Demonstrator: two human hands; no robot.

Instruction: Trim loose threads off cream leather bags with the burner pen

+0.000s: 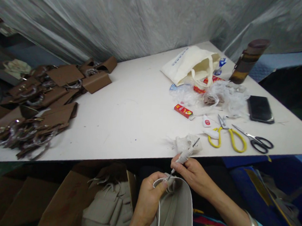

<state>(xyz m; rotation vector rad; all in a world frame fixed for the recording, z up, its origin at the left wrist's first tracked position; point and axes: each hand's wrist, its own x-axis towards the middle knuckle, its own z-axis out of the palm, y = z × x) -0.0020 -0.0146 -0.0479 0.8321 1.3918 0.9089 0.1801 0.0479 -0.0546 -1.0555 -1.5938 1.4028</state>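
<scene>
Low in front of the table, my left hand (149, 198) is closed on the rim of a light grey handbag (183, 202), its thumb pressed near a curled edge. My right hand (192, 172) is wrapped round an awl (185, 155) with a white-taped handle. The awl's thin metal tip points down and meets the bag's rim beside my left thumb; whether it pierces the material I cannot tell. A second metal end sticks up from the handle. Just behind it, a crumpled whitish bundle (189, 142) lies on the table's front edge.
On the white table (119, 117), brown handbags (65, 75) are piled left. Yellow-handled scissors (234, 138), black-handled scissors (260, 144), a phone (261, 108), a bottle (245, 66), a red box (183, 110) and a cream tote bag (182, 65) lie or stand right. Below, a carton (63, 196) holds grey pieces.
</scene>
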